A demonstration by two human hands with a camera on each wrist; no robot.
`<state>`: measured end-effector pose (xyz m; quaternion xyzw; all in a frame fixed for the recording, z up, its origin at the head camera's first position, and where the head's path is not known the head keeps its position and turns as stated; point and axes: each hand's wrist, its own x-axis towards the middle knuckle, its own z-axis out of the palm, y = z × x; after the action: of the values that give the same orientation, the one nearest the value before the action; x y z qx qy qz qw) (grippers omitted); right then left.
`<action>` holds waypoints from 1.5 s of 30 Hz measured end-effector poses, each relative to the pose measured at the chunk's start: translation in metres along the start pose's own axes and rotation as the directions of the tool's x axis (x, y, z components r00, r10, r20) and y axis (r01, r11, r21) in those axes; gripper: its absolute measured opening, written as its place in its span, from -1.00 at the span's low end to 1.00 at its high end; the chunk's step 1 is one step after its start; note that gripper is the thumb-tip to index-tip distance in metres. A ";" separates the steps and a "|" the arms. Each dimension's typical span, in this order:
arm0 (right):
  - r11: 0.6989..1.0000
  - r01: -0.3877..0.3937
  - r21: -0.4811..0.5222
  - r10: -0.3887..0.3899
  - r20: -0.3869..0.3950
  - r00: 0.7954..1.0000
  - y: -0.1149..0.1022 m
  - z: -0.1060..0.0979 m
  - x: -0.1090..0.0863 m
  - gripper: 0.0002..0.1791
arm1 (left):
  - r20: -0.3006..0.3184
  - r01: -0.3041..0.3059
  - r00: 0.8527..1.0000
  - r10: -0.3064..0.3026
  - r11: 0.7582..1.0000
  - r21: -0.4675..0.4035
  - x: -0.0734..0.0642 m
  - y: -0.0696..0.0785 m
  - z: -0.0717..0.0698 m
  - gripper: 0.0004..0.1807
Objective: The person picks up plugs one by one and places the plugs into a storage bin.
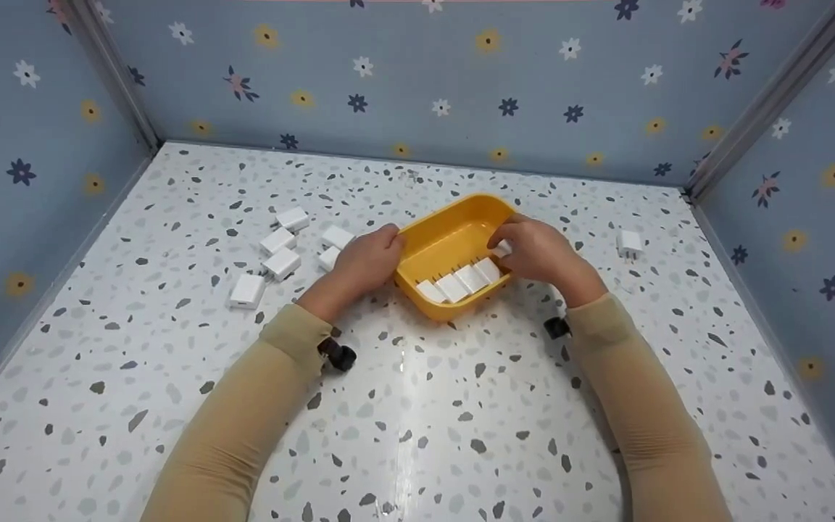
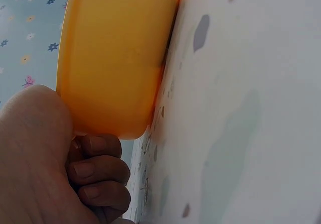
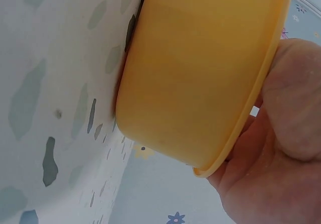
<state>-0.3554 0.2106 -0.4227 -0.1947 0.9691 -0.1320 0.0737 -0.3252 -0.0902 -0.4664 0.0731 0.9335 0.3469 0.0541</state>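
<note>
A yellow plastic container (image 1: 446,243) sits in the middle of the table. Inside it, several white plug adapters (image 1: 452,288) with metal prongs stand in a row along the near wall. My left hand (image 1: 365,262) grips the container's left end, its thumb by the rim and its fingers curled, as the left wrist view shows. Over the right end reaches my right hand (image 1: 542,250), its fingertips inside, pinching another white adapter (image 1: 502,249) at the end of the row. In the right wrist view the container wall hides most of those fingers.
Several loose white adapters (image 1: 281,262) lie left of the container, two of them close to my left hand. A single adapter (image 1: 630,243) lies to the right. Flower-patterned panels (image 1: 432,80) enclose the speckled table (image 1: 417,420) at the back and sides.
</note>
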 end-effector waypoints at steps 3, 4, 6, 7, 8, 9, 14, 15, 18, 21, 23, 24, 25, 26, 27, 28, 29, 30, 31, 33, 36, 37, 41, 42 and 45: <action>1.000 0.015 -0.024 -0.015 0.003 1.000 -0.002 -0.001 0.000 -0.74 | 0.005 0.007 1.000 -0.007 1.000 -0.004 0.000 -0.001 0.000 -0.58; 0.999 0.022 -0.036 -0.022 0.004 1.000 -0.002 0.000 -0.001 -0.74 | 0.006 0.008 1.000 -0.008 1.000 -0.005 0.000 -0.001 0.000 -0.58; 0.998 0.033 -0.058 -0.032 0.008 0.999 -0.003 0.000 -0.001 -0.75 | 0.006 0.004 1.000 -0.004 1.000 -0.004 -0.001 -0.001 0.000 -0.58; 0.997 0.037 -0.073 -0.037 0.009 0.999 -0.004 0.000 -0.002 -0.75 | 0.004 -0.001 1.000 0.001 1.000 -0.001 -0.001 -0.001 0.000 -0.58; 0.996 0.037 -0.085 -0.036 0.010 0.999 -0.004 0.001 -0.002 -0.75 | 0.003 -0.005 1.000 0.005 1.000 0.001 -0.001 -0.002 0.000 -0.58; 0.995 0.036 -0.095 -0.035 0.011 0.999 -0.005 0.001 -0.002 -0.76 | 0.000 -0.007 1.000 0.007 1.000 0.001 -0.002 -0.002 0.001 -0.58; 0.993 0.027 -0.116 -0.025 0.026 0.999 -0.007 0.001 0.000 -0.77 | -0.008 -0.007 1.000 0.007 1.000 -0.004 -0.002 -0.004 0.001 -0.61; 0.993 0.025 -0.116 -0.022 0.029 0.999 -0.008 0.000 0.001 -0.77 | -0.007 -0.005 1.000 0.005 1.000 -0.007 -0.002 -0.005 0.001 -0.60; 0.992 0.018 -0.124 -0.014 0.035 0.999 -0.009 0.000 0.001 -0.78 | -0.004 -0.004 1.000 0.004 1.000 -0.013 -0.002 -0.005 0.001 -0.59; 0.991 0.010 -0.137 -0.005 0.038 0.999 -0.009 -0.001 0.002 -0.79 | -0.005 -0.002 1.000 0.002 1.000 -0.012 -0.001 -0.004 0.001 -0.59; 0.990 0.004 -0.142 0.003 0.047 0.999 -0.010 -0.001 0.003 -0.80 | -0.002 -0.003 1.000 0.003 1.000 -0.008 -0.001 -0.003 0.001 -0.59; 0.990 0.002 -0.143 0.006 0.052 0.999 -0.010 -0.001 0.003 -0.80 | -0.001 -0.004 1.000 0.004 1.000 -0.009 -0.001 -0.003 0.001 -0.60; 0.990 0.000 -0.144 0.009 0.058 0.998 -0.010 -0.001 0.003 -0.80 | 0.001 -0.005 1.000 0.005 1.000 -0.008 -0.001 -0.003 0.001 -0.60; 0.990 -0.003 -0.140 0.012 0.064 0.998 -0.010 -0.001 0.003 -0.79 | 0.001 -0.006 1.000 0.006 1.000 -0.009 -0.001 -0.003 0.001 -0.60; 0.991 -0.006 -0.134 0.016 0.069 0.997 -0.009 -0.001 0.003 -0.79 | 0.002 -0.008 1.000 0.008 1.000 -0.008 -0.001 -0.003 0.001 -0.61; 0.992 -0.006 -0.126 0.016 0.074 0.997 -0.009 -0.001 0.004 -0.78 | 0.003 -0.009 1.000 0.009 1.000 -0.007 -0.001 -0.002 0.001 -0.61; 0.993 -0.003 -0.115 0.012 0.077 0.997 -0.008 -0.001 0.004 -0.78 | 0.005 -0.009 1.000 0.009 1.000 -0.009 -0.001 -0.002 0.001 -0.61; 0.995 -0.002 -0.101 0.010 0.078 0.997 -0.007 -0.001 0.004 -0.78 | 0.005 -0.008 1.000 0.008 1.000 -0.009 -0.001 -0.002 0.001 -0.61; 0.996 0.001 -0.088 0.006 0.080 0.997 -0.006 -0.002 0.005 -0.77 | 0.007 -0.007 1.000 0.007 1.000 -0.010 -0.001 -0.002 0.001 -0.60; 0.998 0.014 -0.055 -0.009 0.083 0.997 -0.003 -0.003 0.005 -0.75 | 0.015 -0.006 1.000 0.006 1.000 -0.009 -0.001 -0.001 0.001 -0.59; 0.999 0.043 -0.022 -0.041 0.085 0.996 -0.001 -0.005 0.004 -0.72 | 0.021 -0.002 1.000 0.002 1.000 -0.011 0.000 0.000 0.000 -0.57; 0.998 0.058 -0.013 -0.056 0.087 0.995 0.000 -0.006 0.003 -0.71 | 0.019 -0.004 1.000 0.004 1.000 -0.009 0.000 0.000 0.000 -0.57; 0.996 0.093 0.012 -0.094 0.098 0.991 0.003 -0.007 0.002 -0.77 | 0.011 -0.007 1.000 0.007 1.000 0.003 0.001 0.001 0.001 -0.59; 0.995 0.097 0.015 -0.098 0.103 0.990 0.004 -0.007 0.002 -0.77 | 0.012 -0.007 1.000 0.007 1.000 0.006 0.000 0.001 0.001 -0.59; 0.995 0.096 0.015 -0.098 0.119 0.988 0.005 -0.007 0.001 -0.76 | 0.017 -0.004 1.000 0.004 1.000 0.009 0.000 0.002 0.001 -0.59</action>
<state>-0.3596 0.2165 -0.4181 -0.2489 0.9517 -0.1279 0.1262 -0.3245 -0.0880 -0.4659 0.0781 0.9344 0.3422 0.0611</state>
